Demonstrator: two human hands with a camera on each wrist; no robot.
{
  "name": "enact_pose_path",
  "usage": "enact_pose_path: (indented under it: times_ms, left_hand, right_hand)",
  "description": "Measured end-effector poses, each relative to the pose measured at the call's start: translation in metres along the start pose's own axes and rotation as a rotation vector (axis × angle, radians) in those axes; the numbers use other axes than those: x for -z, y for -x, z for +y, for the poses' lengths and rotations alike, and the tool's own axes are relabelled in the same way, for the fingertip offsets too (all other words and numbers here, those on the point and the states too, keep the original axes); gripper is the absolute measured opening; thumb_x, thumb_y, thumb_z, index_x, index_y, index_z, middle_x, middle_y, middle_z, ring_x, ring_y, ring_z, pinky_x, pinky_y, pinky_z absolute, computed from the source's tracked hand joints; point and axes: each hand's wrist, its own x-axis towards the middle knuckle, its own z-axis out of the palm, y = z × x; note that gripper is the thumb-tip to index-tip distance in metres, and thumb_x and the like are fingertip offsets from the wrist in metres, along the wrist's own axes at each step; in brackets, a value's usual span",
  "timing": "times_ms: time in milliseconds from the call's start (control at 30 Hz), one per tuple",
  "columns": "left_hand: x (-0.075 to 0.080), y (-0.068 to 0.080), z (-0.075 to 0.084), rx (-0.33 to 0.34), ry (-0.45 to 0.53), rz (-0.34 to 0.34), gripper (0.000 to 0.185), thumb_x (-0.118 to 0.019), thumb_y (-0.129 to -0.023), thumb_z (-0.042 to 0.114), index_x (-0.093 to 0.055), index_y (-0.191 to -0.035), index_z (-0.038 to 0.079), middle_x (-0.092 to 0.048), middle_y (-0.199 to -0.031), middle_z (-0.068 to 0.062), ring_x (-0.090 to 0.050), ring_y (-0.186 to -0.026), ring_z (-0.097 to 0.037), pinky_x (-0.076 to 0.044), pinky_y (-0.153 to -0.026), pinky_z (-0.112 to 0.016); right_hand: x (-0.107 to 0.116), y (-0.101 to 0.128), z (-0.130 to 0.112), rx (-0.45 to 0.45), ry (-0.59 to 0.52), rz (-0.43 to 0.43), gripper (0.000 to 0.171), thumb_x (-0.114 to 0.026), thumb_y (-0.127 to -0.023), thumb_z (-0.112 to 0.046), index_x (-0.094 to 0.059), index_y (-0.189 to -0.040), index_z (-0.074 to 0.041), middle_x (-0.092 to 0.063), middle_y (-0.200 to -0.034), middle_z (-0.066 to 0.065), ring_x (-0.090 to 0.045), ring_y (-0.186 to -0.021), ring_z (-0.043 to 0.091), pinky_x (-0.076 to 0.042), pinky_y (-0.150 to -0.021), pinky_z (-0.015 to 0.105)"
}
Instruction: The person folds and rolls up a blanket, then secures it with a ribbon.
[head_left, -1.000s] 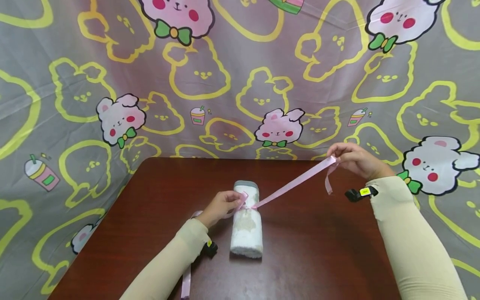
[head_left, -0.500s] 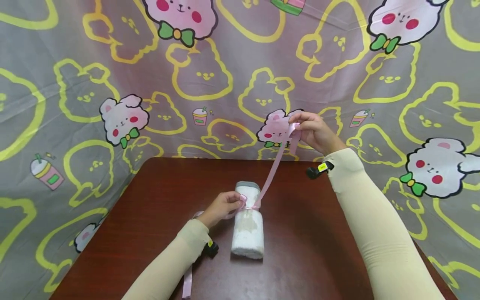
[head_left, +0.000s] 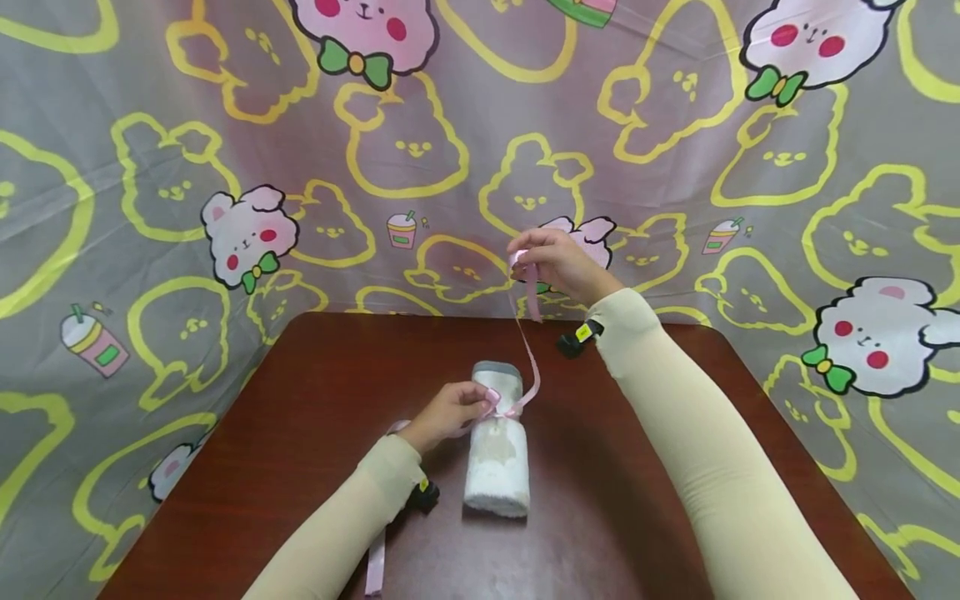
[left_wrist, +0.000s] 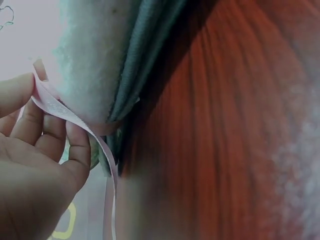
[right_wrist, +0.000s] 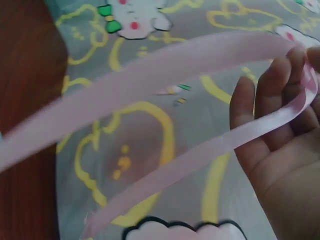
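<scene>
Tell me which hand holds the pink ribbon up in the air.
The right hand, raised above the rolled white towel; the left hand pinches the pink satin ribbon at the towel.

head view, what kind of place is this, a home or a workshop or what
Probably a makeshift craft or recording corner, not a workshop: a dark wooden table closed in by a cartoon bunny curtain, with only a rolled towel and a pink ribbon in the hands.

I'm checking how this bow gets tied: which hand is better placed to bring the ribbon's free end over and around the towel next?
Probably the right hand: it holds the ribbon raised above the towel with slack to swing. The left hand is busy pinching the ribbon at the crossing against the towel.
</scene>
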Motion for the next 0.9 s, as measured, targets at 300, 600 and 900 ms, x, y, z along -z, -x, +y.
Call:
enact_pose_path:
  times_ms: [300,600,900]
  left_hand:
    - [0.002,0.001,0.002,-0.011,-0.046,0.000,0.016,-0.065,-0.092,0.002,-0.066,-0.106,-0.006,-0.065,-0.088,-0.004,-0.057,-0.073,-0.013,-0.047,-0.059,-0.026]
    - [0.001,0.000,-0.005,-0.059,-0.125,-0.045,0.017,-0.067,-0.092,0.009,-0.066,-0.102,-0.005,-0.066,-0.086,-0.001,-0.053,-0.067,-0.010,-0.042,-0.054,-0.024]
    - [0.003,0.002,-0.002,-0.048,-0.090,-0.043,0.016,-0.065,-0.093,0.008,-0.065,-0.103,-0.003,-0.063,-0.082,-0.001,-0.048,-0.059,-0.010,-0.037,-0.048,-0.022]
  right_hand:
    - [-0.049,-0.035,0.036,-0.155,0.397,0.031,0.014,-0.056,-0.090,0.007,-0.064,-0.101,0.006,-0.063,-0.102,0.022,-0.063,-0.094,0.028,-0.051,-0.084,0.037]
    - [-0.106,-0.049,0.071,-0.170,0.858,-0.142,0.020,-0.051,-0.095,-0.002,-0.065,-0.109,-0.006,-0.065,-0.102,0.003,-0.051,-0.069,0.013,-0.044,-0.062,0.025]
    - [-0.127,-0.040,0.071,-0.036,1.199,-0.324,0.040,-0.046,-0.094,0.003,-0.053,-0.131,-0.010,-0.046,-0.134,0.002,-0.047,-0.119,0.013,-0.038,-0.097,0.024]
